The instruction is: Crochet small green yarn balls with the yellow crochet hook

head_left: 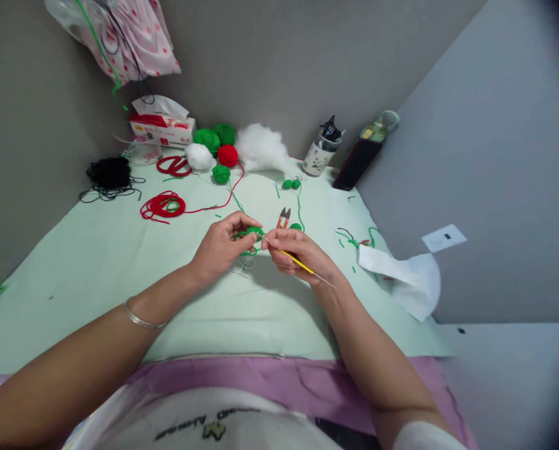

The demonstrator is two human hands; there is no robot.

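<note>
"What are the hands doing in the head view?"

"They are close together above the middle of the counter [270,331]. The left hand [225,244] pinches a green yarn piece [255,232] between thumb and fingers. The right hand [294,252] grips a yellow-handled crochet hook [300,263], whose rear end reaches back past the palm towards the wrist."

"Is the hook's tip through a stitch?"

"I can't say for sure; it meets the yarn piece, but the fingers hide much of that spot."

"So the piece sits between the two hands?"

"Yes, at the left fingertips, with loose green strands around it."

"And just beyond?"

"Orange-handled thread snips [283,219] lie behind the right hand, blades pointing away. Farther back, two small green bundles [291,184] sit side by side."

"What stands along the back?"

"A tissue pack [163,129], then green yarn balls [207,140], a white ball [199,157] and a red ball [227,155], beside a fluffy white heap of stuffing [263,149]. To the right are a jar [319,157] and a dark bottle [361,161], which looks tilted."

"And on the left?"

"Red-handled scissors [185,167], a coil of red yarn [153,205] and a tangle of black yarn [110,173]."
</note>
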